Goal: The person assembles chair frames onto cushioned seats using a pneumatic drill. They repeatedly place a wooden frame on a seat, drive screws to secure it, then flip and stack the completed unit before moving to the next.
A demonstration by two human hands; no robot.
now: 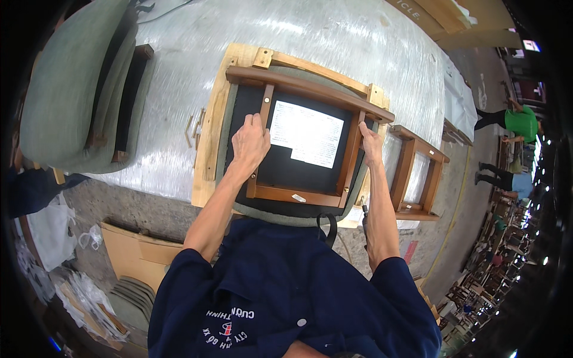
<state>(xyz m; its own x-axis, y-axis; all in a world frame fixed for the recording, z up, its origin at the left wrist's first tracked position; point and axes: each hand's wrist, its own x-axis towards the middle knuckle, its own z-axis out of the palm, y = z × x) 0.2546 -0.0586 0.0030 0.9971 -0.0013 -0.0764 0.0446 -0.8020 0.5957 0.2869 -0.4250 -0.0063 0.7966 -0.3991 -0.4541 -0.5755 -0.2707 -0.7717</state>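
While the left hand [250,143] at nine o'clock and right hand [372,145] at three grasp the brown wooden frame [277,193] on the upturned seat [279,171], uneven pushing could skew it.

Navy short-sleeved shirt [292,274], white button [301,323].

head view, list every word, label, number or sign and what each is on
White sheet on the black panel: print too small to read.
Small white labels on the wooden frames: too small to read.
White lettering on the navy shirt: visible, not transcribed.
Pale lettering on the cardboard: partly cut off, not transcribed.
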